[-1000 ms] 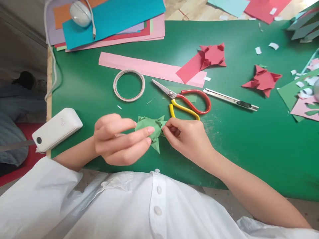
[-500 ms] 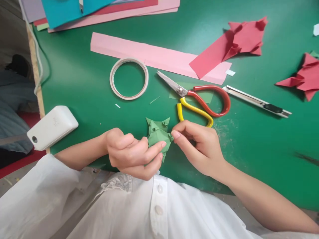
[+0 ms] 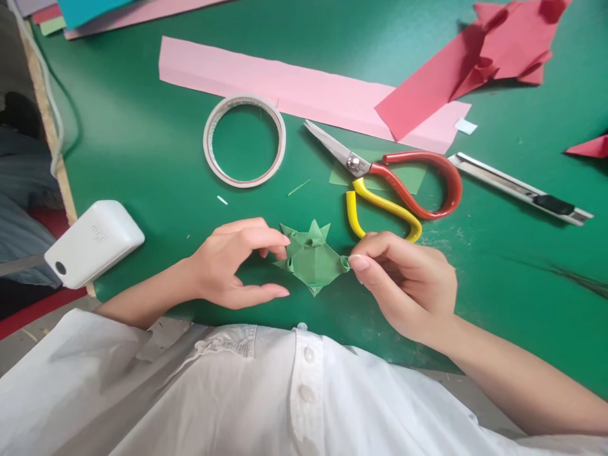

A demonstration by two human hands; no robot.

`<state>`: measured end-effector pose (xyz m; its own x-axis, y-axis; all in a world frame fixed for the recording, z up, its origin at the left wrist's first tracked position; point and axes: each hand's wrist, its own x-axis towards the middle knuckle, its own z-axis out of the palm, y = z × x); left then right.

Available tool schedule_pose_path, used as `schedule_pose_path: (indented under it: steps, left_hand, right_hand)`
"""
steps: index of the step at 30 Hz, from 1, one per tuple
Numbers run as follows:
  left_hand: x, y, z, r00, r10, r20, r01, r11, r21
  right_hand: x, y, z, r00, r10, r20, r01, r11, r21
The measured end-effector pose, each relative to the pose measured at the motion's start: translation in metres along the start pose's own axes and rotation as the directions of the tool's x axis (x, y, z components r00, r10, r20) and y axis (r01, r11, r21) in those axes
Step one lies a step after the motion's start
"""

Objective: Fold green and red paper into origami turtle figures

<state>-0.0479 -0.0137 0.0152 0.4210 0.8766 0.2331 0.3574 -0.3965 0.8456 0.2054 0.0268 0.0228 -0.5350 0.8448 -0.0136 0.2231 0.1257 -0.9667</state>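
Observation:
A green folded paper figure (image 3: 314, 261) with pointed corners and small curled tips is between my hands, near the table's front edge. My right hand (image 3: 411, 285) pinches its right curled tip between thumb and forefinger. On the other side, my left hand (image 3: 242, 263) is open, thumb and fingers apart, with its fingertips beside the figure's left points. Just above my right hand lie scissors (image 3: 354, 164) with one red and one yellow handle, on a small green paper piece (image 3: 339, 176).
Further back are a tape roll (image 3: 209, 142), a long pink strip (image 3: 285, 85), and a red folded figure (image 3: 517, 44) with a red strip. A utility knife (image 3: 517, 190) lies right, a white device (image 3: 95, 244) at the left edge. Coloured sheets (image 3: 95, 12) are stacked top left.
My left hand has let go of the green figure and spread its fingers. The figure has turned and shifted slightly right with my right hand. The view has moved closer to the table.

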Motion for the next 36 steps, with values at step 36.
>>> schedule_pose_path:
  steps: [36]
  left_hand:
    - [0.005, 0.021, -0.003, 0.972, -0.231, -0.043, 0.234, 0.936, 0.262]
  right_hand:
    - [0.0, -0.005, 0.012, 0.988, -0.151, -0.045, 0.102, 0.832, -0.546]
